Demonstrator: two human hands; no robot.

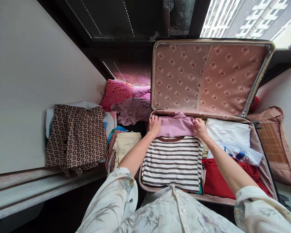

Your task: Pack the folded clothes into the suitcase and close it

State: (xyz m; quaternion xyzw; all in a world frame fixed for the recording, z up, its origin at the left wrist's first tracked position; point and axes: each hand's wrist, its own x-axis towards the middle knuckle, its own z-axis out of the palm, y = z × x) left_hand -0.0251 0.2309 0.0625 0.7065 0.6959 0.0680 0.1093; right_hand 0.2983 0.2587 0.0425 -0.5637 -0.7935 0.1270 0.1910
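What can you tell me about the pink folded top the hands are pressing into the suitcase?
The pink folded top is a soft mauve knit, folded flat. It lies at the far end of the open suitcase, against the lid hinge, just beyond the striped shirt. The left hand presses its left end, and the right hand pinches its right end.

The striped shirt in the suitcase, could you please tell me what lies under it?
Under the striped shirt only a teal edge shows at its lower right corner; the rest beneath is covered.
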